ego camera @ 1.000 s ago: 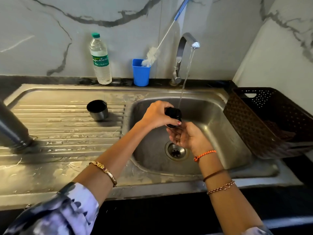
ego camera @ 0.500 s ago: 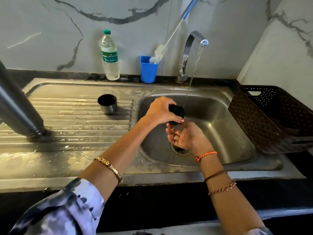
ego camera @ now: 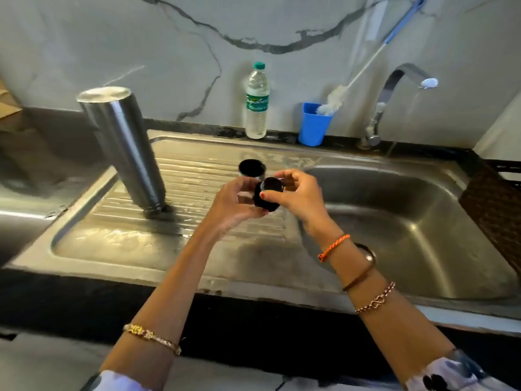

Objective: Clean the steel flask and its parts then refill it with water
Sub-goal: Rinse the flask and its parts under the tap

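Flask [ego camera: 124,153] inverted, long axis near-vertical, leaning.

Flask [ego camera: 124,153] brushed steel; sink [ego camera: 408,221] dull wet steel; cap [ego camera: 267,194] black plastic; wall [ego camera: 197,52] glossy marble.

A single wide-angle head-worn camera looks forward and down from close above the counter edge, facing the marble-patterned back wall [ego camera: 197,38]. The steel sink [ego camera: 408,221] sits right of centre, its ribbed drainboard [ego camera: 197,170] centre-left, both forearms entering from the bottom edge; straight lines bow near the borders.
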